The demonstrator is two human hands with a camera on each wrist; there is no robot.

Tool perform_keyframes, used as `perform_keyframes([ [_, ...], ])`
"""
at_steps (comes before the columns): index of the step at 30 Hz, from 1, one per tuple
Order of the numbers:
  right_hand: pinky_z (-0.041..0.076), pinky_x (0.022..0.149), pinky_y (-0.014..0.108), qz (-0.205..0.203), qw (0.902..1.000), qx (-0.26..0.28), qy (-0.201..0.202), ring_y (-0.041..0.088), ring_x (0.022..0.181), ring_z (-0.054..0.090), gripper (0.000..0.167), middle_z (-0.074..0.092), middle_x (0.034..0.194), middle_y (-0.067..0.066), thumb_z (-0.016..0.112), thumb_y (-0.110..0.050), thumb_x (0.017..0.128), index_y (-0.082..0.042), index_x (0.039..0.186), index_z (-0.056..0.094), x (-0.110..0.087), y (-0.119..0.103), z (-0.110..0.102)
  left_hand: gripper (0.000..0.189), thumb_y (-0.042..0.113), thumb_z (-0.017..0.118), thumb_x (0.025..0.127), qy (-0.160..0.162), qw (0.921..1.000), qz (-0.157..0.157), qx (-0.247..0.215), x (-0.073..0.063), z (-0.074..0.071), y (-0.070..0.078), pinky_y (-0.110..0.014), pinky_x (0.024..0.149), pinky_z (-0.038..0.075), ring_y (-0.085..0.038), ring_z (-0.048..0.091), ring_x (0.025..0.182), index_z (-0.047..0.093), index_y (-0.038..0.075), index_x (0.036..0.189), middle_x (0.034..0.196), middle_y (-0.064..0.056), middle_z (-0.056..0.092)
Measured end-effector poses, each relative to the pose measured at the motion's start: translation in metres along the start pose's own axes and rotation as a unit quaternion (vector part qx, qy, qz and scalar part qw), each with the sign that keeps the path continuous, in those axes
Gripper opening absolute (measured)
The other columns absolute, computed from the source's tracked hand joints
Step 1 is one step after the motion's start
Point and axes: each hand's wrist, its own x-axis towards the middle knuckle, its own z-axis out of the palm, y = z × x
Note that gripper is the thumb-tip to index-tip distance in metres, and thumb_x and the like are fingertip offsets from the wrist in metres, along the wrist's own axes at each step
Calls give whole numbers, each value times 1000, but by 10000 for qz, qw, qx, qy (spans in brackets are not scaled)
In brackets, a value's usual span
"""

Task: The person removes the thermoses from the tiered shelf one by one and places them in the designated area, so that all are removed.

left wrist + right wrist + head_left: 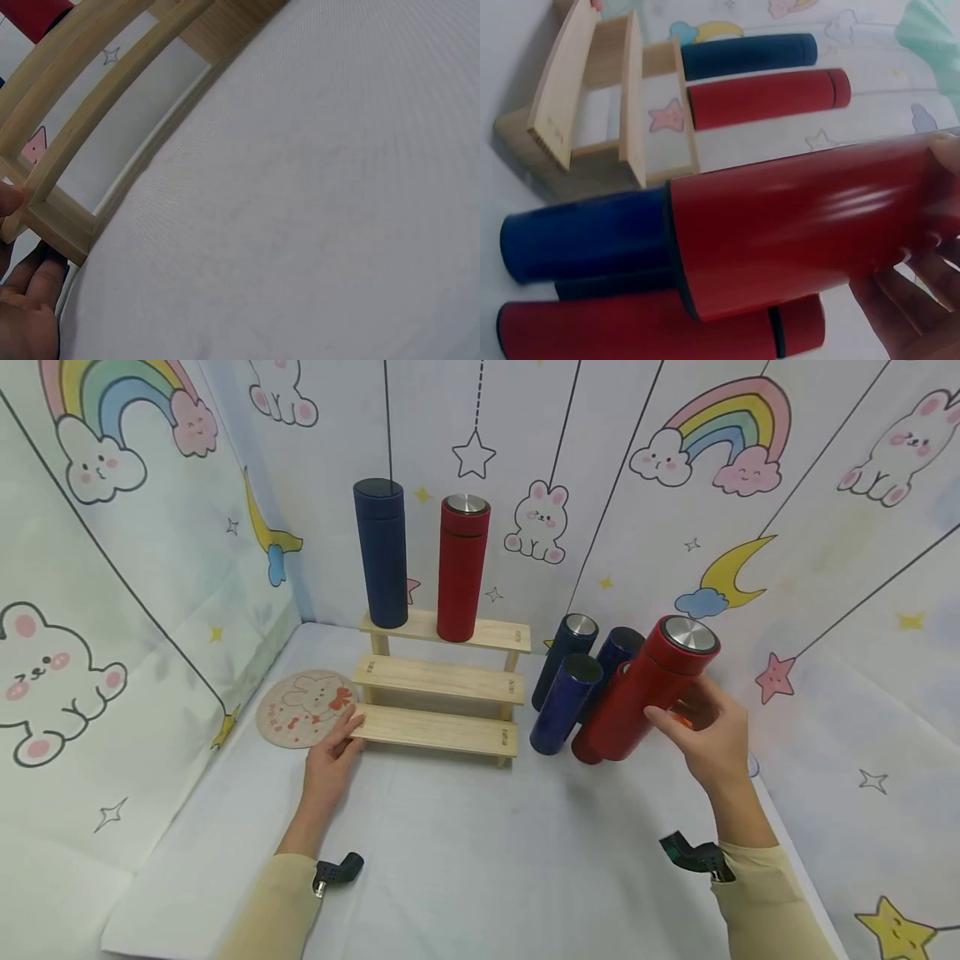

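Note:
My right hand (708, 727) grips a red thermos (651, 689) with a steel-topped lid, tilted and raised among the bottles at the right. In the right wrist view, its dark-rimmed base overlaps a blue thermos (585, 236) and another red thermos (630, 330). At the left, my left hand (333, 756) holds the end of the lowest step of a three-tier wooden stand (435, 731), thumb and fingers on either side of its corner. On the top step stand a navy thermos (382, 556) and a red thermos with a steel lid (462, 568), both upright.
Beside the raised thermos stand a dark steel-lidded thermos (558, 656) and a blue one (566, 706), with others partly hidden behind. A round bunny-print mat (296, 714) lies left of the stand. Patterned cloth walls (555, 585) border the white table (450, 860).

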Motion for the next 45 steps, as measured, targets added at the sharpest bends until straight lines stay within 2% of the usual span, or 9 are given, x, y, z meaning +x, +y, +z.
perform_keyframes([
  [5,57,95,18,120,9997,-33,210,20,117,70,65,72,134,6,79,10,89,-8,151,65,-5,7,-14,43,2,67,107,17,10000,63,55,0,0,1,-7,105,43,-29,42,154,64,4,150,171,-5,42],
  [10,57,93,17,195,9992,51,349,22,116,69,64,72,134,9,78,10,88,-5,149,65,-9,13,-27,43,2,67,108,11,10000,17,47,1,1,0,-9,107,43,-27,42,155,64,4,150,171,-3,42],
  [13,57,94,17,247,9987,-45,443,21,117,69,64,72,134,8,78,10,88,-6,149,66,-11,16,-33,43,2,67,108,18,10000,-25,31,0,1,0,-11,108,44,-25,42,155,65,5,150,170,0,42],
  [18,56,94,16,359,9971,-320,592,20,119,69,64,72,135,7,78,8,90,-9,151,65,-14,21,-42,42,1,66,108,39,10000,-29,39,1,2,-1,-11,108,44,-26,42,154,64,4,150,171,-3,42],
  [24,56,94,15,453,9955,-460,690,18,121,68,65,71,138,7,78,7,92,-11,152,64,-16,29,-48,42,1,66,108,57,10000,-18,77,2,2,1,-11,107,44,-27,44,153,64,3,150,170,-4,43],
  [38,54,94,13,996,9891,-669,849,14,124,65,66,68,142,1,82,-3,95,-20,156,61,-23,59,-55,41,-3,65,107,30,10000,46,-49,-2,3,2,-9,103,46,-31,47,150,65,1,148,170,-7,43],
  [45,54,92,12,1187,9862,-714,902,12,124,64,67,66,144,1,82,-6,96,-22,157,59,-25,74,-56,42,-4,64,107,60,9999,79,30,-1,2,0,-11,105,46,-30,44,153,65,1,148,170,-8,42],
])
